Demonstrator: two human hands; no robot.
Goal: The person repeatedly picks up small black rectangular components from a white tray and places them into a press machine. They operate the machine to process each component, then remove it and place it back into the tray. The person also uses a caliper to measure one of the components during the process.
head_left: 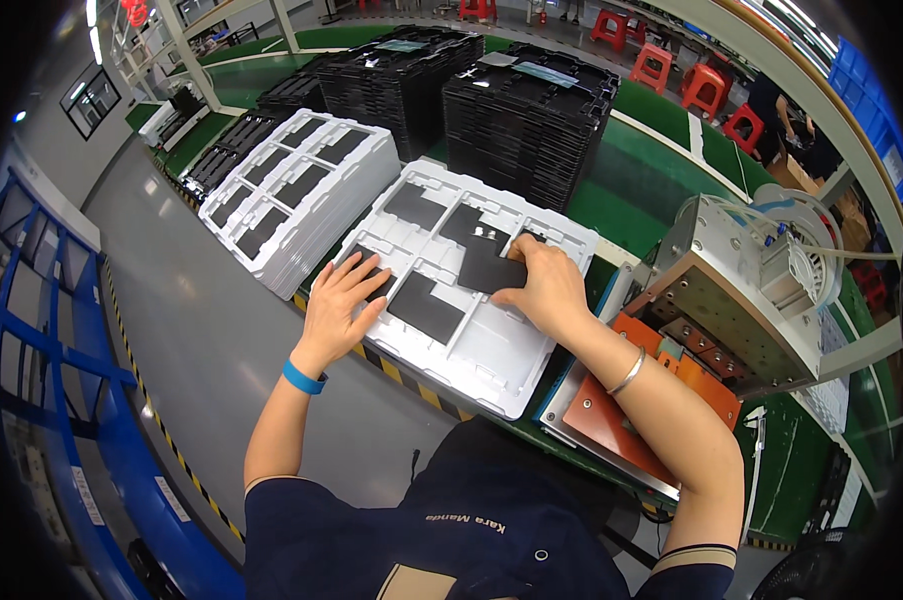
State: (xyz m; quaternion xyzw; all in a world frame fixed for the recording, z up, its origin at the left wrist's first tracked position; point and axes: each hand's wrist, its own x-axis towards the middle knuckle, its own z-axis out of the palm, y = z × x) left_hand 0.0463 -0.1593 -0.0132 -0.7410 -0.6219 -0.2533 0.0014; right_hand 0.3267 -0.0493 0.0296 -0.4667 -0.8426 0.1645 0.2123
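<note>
A white moulded plastic tray (496, 350) lies in front of me, with several flat black notched sheets in its compartments. My right hand (551, 285) pinches one black notched sheet (487, 270) by its right edge, thumb in front and fingers curled behind, over the tray's right half. Small shiny spots show near this sheet's top. My left hand (339, 312) rests on the tray's left edge, fingers spread, partly covering another black sheet. Beside it sits an L-shaped black sheet (426, 308). The near right compartment shows bare white plastic.
A stack of white trays (306, 215) with black sheets stands to the left. Tall stacks of black trays (531, 125) rise behind. A metal press-like machine (721, 300) with an orange plate (606, 415) is close on the right. Blue racks (61, 370) stand far left.
</note>
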